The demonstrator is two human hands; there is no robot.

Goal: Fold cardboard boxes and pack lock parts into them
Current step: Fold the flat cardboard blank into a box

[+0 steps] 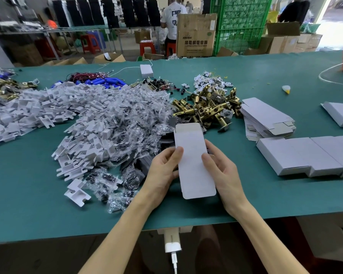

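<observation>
A flat, unfolded white cardboard box blank (192, 161) is held above the green table (28, 194), its long axis pointing away from me. My left hand (162, 171) grips its left edge with the thumb on top. My right hand (220, 171) grips its right edge the same way. Beyond the blank lies a heap of brass latch parts (206, 107). To the left spreads a pile of small clear bags holding dark screws (131, 123), and further left a pile of white plastic inserts (48, 107).
A stack of flat box blanks (267, 117) lies to the right, with a row of folded white boxes (305, 155) nearer me. Wires and blue cylinders (107, 81) sit at the back. A white charger (172, 242) hangs off the table's near edge. People stand far behind.
</observation>
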